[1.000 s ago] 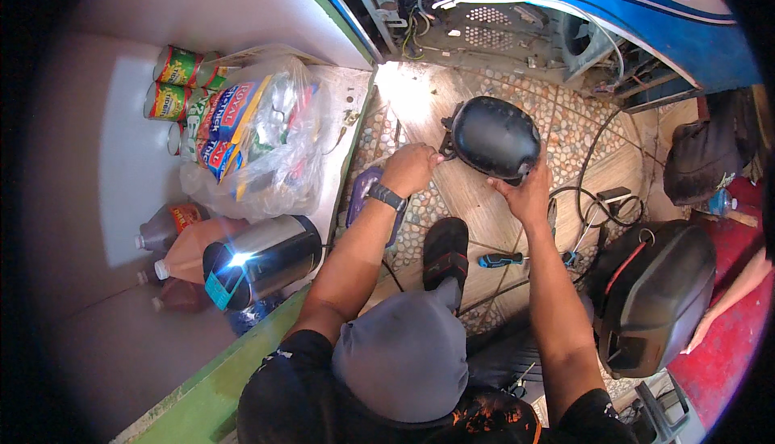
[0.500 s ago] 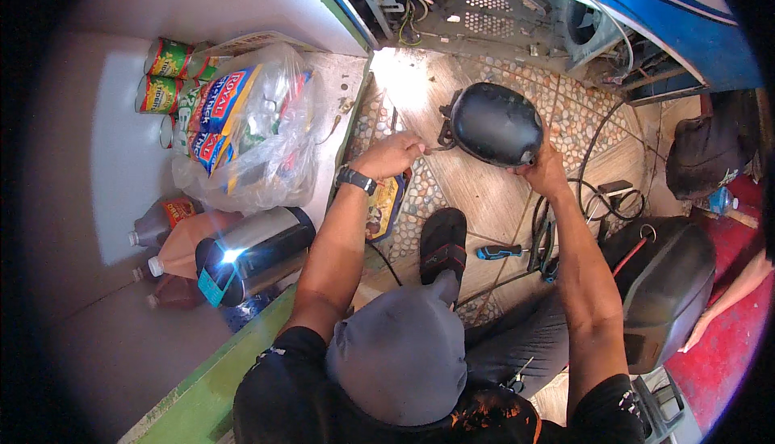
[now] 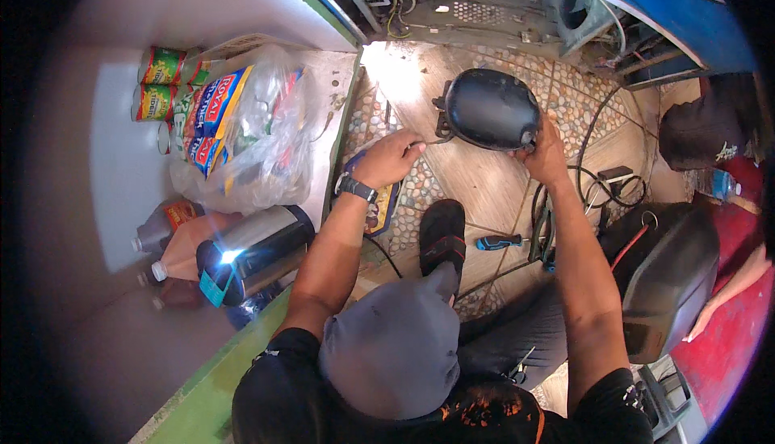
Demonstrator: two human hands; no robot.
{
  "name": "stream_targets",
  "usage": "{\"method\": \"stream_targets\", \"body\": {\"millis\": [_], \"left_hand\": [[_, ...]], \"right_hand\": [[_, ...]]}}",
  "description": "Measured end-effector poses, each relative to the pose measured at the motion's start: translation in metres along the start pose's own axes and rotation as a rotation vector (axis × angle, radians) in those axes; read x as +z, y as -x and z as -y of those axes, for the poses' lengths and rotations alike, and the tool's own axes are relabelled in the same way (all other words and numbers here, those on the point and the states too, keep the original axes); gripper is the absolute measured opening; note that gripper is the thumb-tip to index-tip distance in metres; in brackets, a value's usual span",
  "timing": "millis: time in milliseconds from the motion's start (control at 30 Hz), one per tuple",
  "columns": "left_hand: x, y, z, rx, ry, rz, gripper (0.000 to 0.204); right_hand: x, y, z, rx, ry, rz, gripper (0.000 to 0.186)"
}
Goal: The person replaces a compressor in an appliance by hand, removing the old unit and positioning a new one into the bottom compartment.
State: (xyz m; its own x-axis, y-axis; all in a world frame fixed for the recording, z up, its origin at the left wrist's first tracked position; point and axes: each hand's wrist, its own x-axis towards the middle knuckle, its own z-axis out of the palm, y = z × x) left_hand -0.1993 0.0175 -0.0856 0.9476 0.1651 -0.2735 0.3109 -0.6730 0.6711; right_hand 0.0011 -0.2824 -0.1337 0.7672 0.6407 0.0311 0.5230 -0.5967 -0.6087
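A black rounded compressor (image 3: 494,109) is held up over the tiled floor, on its side. Round its right end my right hand (image 3: 546,153) is closed, the fingers partly hidden behind it. My left hand (image 3: 393,158), with a dark watch on the wrist, is closed in a pinch beside the compressor's left end. Between its fingertips is a thin dark rod or tube (image 3: 438,141) that reaches to the compressor's bracketed end; whether it is part of the compressor I cannot tell. A blue-and-black screwdriver (image 3: 499,242) and pliers (image 3: 542,238) lie below on the floor.
Ahead stands a blue appliance (image 3: 686,36) with its lower compartment open and wires hanging. A black cable (image 3: 585,149) loops at the right. On the left ledge are a plastic bag (image 3: 258,129) of packets, cans (image 3: 157,101) and bottles (image 3: 190,246). Another person's arm (image 3: 731,299) shows at the right.
The whole view has shifted slightly. The compressor and both hands sit a little further up and left in the picture. Both hands keep their hold.
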Motion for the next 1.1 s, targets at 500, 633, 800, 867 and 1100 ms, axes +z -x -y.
{"method": "stream_targets", "body": {"millis": [500, 633, 800, 867, 1100], "left_hand": [[0.028, 0.009, -0.002, 0.067, -0.132, -0.197, 0.027], [0.020, 0.003, -0.002, 0.145, -0.170, -0.205, 0.030], [0.022, -0.012, -0.017, 0.054, -0.234, -0.136, 0.031], [0.036, -0.009, -0.009, 0.112, -0.162, -0.252, 0.032], [0.041, -0.013, -0.020, 0.030, -0.101, -0.248, 0.028]], "right_hand": [[0.014, 0.193, 0.057, 0.226, 0.090, 0.001, 0.062], [0.017, 0.205, 0.043, 0.206, 0.114, 0.021, 0.061], [0.017, 0.202, 0.044, 0.252, 0.050, -0.052, 0.061], [0.012, 0.207, 0.049, 0.329, 0.069, -0.048, 0.061], [-0.017, 0.215, 0.039, 0.584, 0.237, 0.106, 0.065]]}}
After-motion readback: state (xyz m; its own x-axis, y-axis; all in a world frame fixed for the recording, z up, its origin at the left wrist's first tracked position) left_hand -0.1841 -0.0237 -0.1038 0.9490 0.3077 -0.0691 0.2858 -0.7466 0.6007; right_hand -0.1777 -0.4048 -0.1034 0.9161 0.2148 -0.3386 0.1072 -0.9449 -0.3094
